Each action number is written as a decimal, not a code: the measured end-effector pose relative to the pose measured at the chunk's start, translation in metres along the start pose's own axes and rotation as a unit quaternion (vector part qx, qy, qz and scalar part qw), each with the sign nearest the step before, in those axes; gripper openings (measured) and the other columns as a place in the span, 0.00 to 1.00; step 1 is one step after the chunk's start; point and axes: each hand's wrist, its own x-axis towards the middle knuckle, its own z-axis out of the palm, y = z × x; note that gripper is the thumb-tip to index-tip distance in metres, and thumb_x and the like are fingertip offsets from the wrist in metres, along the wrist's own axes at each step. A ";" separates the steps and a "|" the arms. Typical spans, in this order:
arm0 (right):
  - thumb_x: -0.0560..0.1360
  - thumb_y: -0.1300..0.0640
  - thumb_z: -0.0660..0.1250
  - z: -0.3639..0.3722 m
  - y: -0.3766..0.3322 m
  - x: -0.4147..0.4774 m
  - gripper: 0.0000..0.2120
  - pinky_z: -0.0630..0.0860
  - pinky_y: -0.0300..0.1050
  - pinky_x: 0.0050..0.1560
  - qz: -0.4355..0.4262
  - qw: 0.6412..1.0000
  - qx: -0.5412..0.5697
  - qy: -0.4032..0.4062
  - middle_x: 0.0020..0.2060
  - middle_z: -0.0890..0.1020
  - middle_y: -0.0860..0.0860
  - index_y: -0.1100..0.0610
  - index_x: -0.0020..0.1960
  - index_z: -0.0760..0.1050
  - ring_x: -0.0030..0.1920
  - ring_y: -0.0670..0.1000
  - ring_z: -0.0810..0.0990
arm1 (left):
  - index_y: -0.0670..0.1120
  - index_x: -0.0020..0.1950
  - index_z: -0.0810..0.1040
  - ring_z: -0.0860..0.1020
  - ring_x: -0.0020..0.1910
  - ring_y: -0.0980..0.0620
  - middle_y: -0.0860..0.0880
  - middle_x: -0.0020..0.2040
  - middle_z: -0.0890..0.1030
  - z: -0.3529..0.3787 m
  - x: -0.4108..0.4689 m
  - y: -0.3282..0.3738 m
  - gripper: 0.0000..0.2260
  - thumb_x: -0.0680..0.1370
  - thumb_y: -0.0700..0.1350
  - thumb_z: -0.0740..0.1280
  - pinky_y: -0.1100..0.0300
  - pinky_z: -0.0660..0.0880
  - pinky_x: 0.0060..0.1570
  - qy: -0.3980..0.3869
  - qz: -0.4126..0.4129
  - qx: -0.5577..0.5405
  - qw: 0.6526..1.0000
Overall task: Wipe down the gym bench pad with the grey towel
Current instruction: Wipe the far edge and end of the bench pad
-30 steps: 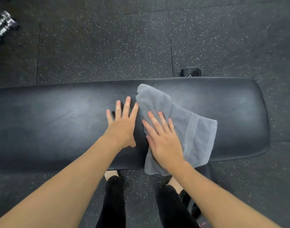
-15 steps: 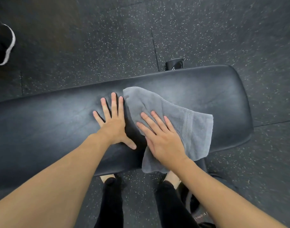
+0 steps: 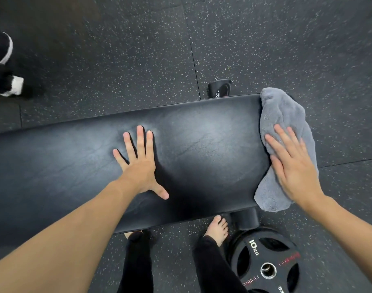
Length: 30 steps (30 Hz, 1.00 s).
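Grey towel [image 3: 284,132] now at bench pad's [image 3: 202,149] right end, under flat right hand [image 3: 292,163].

Right hand [image 3: 295,166] slid grey towel [image 3: 284,115] from mid-pad out to the bench pad [image 3: 202,144] right end, now well apart from left hand [image 3: 139,166]; weight plate [image 3: 265,263] newly in view.

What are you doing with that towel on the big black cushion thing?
A person is wiping a long black padded gym bench. The right hand presses flat on a crumpled grey towel at the bench's right end, where the towel hangs over the edge. The left hand rests flat, fingers spread, on the middle of the pad to steady it. A black 10 kg weight plate lies on the speckled floor by the person's bare foot.
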 end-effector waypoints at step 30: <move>0.84 0.49 0.54 0.004 -0.029 0.137 0.21 0.63 0.59 0.74 -0.021 0.999 -0.015 0.020 0.74 0.73 0.51 0.52 0.73 0.71 0.74 0.59 0.69 | 0.45 0.61 0.10 0.17 0.65 0.31 0.44 0.63 0.10 -0.009 0.001 0.008 0.80 0.49 0.70 0.78 0.27 0.37 0.69 -0.037 -0.037 0.021 0.998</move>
